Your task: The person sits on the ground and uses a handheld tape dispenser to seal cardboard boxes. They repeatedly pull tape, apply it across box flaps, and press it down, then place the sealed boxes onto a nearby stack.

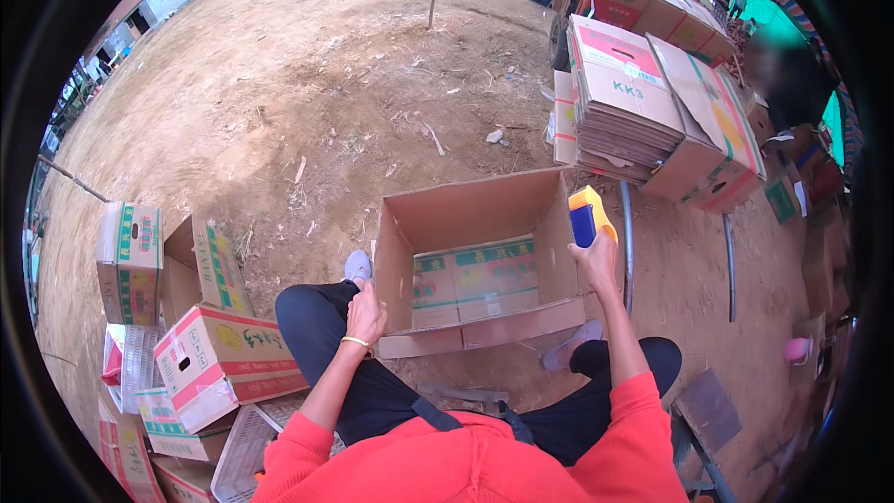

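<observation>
In front of me, between my feet, stands an open cardboard box (475, 213). Its inside is bare, and printed flaps show at the bottom. At the near left corner my left hand (367, 313) grips the box's edge, a gold-coloured bracelet on the wrist. My right hand (599, 257) holds a yellow and blue tape dispenser (587, 216) upright just outside the right wall. Whether that hand also touches the box is hard to tell. The near flap (489, 330) hangs outward over the front edge.
A stack of flattened cartons (621, 112) lies at the right on metal pipes (626, 244). Made-up cartons (223, 363) and white plastic crates (241, 450) crowd the left. Behind the stack is a cart (559, 42) loaded with cardboard. Another person (789, 77) is at the far right.
</observation>
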